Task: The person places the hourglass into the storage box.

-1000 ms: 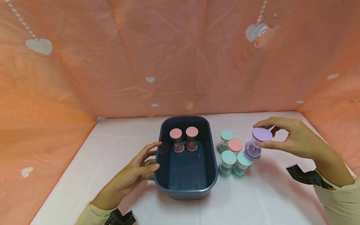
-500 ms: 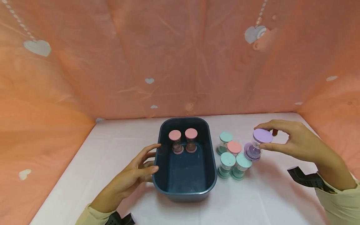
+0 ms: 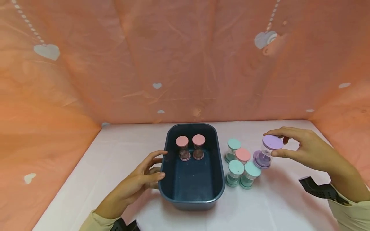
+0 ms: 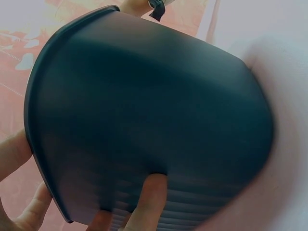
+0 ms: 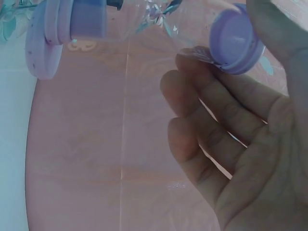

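Note:
In the head view my left hand (image 3: 141, 181) grips the left side of a dark blue bin (image 3: 190, 201), with index fingertip and thumb at the rim. The left wrist view shows other fingers (image 4: 150, 199) against its outer wall. Two pink-capped sand timers (image 3: 182, 141) (image 3: 198, 140) stand inside, toward the far end. To the right, my right hand (image 3: 309, 150) pinches a purple sand timer (image 3: 272, 142) by its top between thumb and fingers. It leans slightly. In the right wrist view its clear glass and purple cap (image 5: 233, 41) show, with the other fingers (image 5: 185, 139) loosely bent.
Between bin and right hand several sand timers stand close together: mint-capped ones (image 3: 236, 166) (image 3: 252, 169) (image 3: 233, 144) and a pink-capped one (image 3: 242, 154). A white cloth (image 3: 130, 138) covers the table. An orange curtain with hearts (image 3: 185, 64) surrounds the back and sides.

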Demonstrator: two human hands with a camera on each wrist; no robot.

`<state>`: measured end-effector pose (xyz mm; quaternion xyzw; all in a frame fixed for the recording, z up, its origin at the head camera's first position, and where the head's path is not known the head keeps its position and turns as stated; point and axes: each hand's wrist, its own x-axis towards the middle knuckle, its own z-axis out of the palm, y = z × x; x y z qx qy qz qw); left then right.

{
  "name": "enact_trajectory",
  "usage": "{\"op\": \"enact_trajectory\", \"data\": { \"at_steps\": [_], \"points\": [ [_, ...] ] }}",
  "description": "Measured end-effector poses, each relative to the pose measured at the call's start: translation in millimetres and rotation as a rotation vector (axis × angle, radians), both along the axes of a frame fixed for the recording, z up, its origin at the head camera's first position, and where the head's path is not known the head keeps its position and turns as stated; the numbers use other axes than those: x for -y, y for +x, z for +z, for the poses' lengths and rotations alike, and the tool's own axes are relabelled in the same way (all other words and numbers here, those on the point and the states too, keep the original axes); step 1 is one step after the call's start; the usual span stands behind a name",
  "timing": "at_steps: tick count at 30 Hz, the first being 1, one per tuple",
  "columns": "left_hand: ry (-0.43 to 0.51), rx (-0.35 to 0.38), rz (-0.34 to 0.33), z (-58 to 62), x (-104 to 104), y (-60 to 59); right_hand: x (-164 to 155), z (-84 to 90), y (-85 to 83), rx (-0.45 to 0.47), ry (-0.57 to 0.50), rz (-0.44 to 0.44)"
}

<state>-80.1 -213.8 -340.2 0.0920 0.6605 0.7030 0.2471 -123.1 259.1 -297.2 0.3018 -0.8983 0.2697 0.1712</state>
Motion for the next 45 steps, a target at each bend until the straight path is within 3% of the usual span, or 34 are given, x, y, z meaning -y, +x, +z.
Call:
{"op": "enact_trajectory", "data": {
  "at_steps": [8, 37, 45],
  "points": [
    [-0.007, 0.006, -0.004, -1.1, -3.3, -0.8, -0.1, -4.9, 3.5, -0.014, -0.017, -0.021],
    [-0.046, -0.022, 0.016, -0.1, -0.3, 4.5, 8.3, -2.1, -17.8, -0.057, -0.095, -0.013],
    [-0.03, -0.047, 0.007, 2.0, -1.6, 4.8, 10.5, 1.7, -16.1, -0.003, -0.144, -0.095]
  ]
}}
